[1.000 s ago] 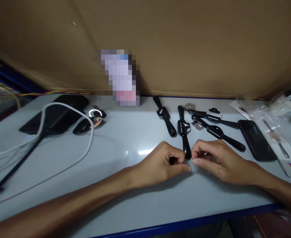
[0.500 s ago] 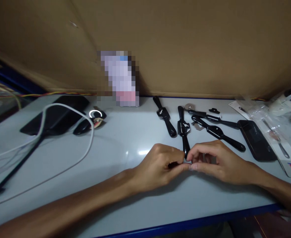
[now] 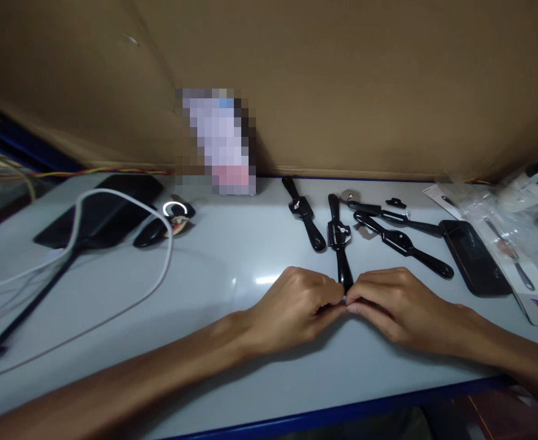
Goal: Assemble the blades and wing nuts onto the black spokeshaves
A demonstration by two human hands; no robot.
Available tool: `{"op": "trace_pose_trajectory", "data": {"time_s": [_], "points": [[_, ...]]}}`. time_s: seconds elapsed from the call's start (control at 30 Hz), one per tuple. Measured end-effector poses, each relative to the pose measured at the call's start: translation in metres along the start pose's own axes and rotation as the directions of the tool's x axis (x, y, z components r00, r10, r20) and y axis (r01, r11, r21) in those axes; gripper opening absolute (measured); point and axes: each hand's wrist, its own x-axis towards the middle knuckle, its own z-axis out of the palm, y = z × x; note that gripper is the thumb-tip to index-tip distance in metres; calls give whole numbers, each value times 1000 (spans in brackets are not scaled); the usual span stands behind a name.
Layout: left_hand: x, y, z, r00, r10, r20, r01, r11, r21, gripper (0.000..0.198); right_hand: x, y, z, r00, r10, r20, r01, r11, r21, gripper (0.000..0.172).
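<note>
My left hand and my right hand meet at the fingertips, low over the table. Both are closed in a pinch around something tiny; only a greyish bit shows between them, and I cannot make out what it is. Just beyond the fingers is the near handle of a black spokeshave. A second spokeshave lies to its left. To the right rest a spokeshave body and another black spokeshave, with a small black cap piece behind them and a flat metal piece beside them.
A black smartphone and a carded package with clear plastic lie at the right. On the left are a white cable, a dark flat-headed object and a black mouse-like item. A blurred upright object leans against the brown back panel.
My right hand's fingers have flattened and drawn together, closing the gap under its curled index finger. My left hand stays nearly in place. The tools have not moved on the table.
</note>
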Motion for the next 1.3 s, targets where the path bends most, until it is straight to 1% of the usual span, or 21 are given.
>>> {"op": "trace_pose_trajectory", "data": {"time_s": [0.13,0.2,0.3,0.47,0.57,0.7,0.8,0.93,1.07,1.2,1.3], "points": [[0,-1,1,997,-18,73,17,1000,11,41,0,1,1,996,-34,80,38,998,-54,23],[-1,-1,1,994,-56,96,55,998,6,38,0,2,1,995,-32,97,41,995,-89,23],[-1,-2,1,987,-100,127,100,995,8,36,1,3,-1,996,-27,89,39,991,-130,23],[-1,-2,2,989,-95,110,95,995,12,34,0,3,-4,995,-59,82,72,983,-172,24],[-1,-2,2,988,-116,97,115,993,13,34,-1,1,-2,994,-69,80,83,978,-190,21],[-1,-1,2,983,-145,114,143,989,28,31,0,0,2,995,-74,66,87,973,-213,18],[0,-1,4,983,-137,121,132,990,51,28,2,-1,3,996,-66,61,78,969,-234,18],[0,-1,6,983,-134,123,127,990,59,29,3,-4,0,993,-46,112,73,965,-251,17],[0,1,6,978,-161,134,156,987,45,30,4,-8,-4,986,-7,169,54,960,-275,18],[2,2,5,962,-222,161,222,975,15,27,4,-12,-5,976,-15,215,97,921,-378,21],[4,3,5,956,-246,162,248,969,8,27,2,-15,-2,968,-44,247,170,840,-515,22]]}}
